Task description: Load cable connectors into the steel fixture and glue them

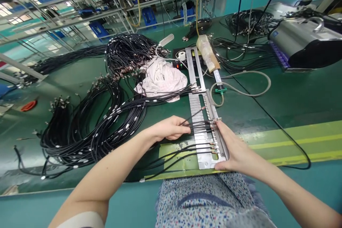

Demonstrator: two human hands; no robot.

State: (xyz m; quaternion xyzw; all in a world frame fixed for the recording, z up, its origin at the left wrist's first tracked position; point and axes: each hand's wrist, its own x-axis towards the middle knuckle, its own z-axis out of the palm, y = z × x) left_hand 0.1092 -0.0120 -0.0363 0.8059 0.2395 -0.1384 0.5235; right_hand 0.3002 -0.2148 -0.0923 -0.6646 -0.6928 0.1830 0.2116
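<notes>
A slotted metal fixture [201,162] lies on the bench in front of me, with several black cables [184,146] laid across it and their metal ends along its right side. My left hand [173,128] is closed around a few of these cables just left of the fixture. My right hand [235,149] grips the fixture's right edge, its fingertips at a cable end and its thumb near the lower corner. Further up, another group of cables [165,97] reaches the fixture, their connector ends resting on the metal.
Large coiled bundles of black cable [88,149] cover the left of the green bench [245,110]. A pale crumpled cloth [161,78] lies behind the fixture. A syringe dispenser [218,78] with a looped hose sits beyond it. A silver-and-black machine [307,42] stands at the right.
</notes>
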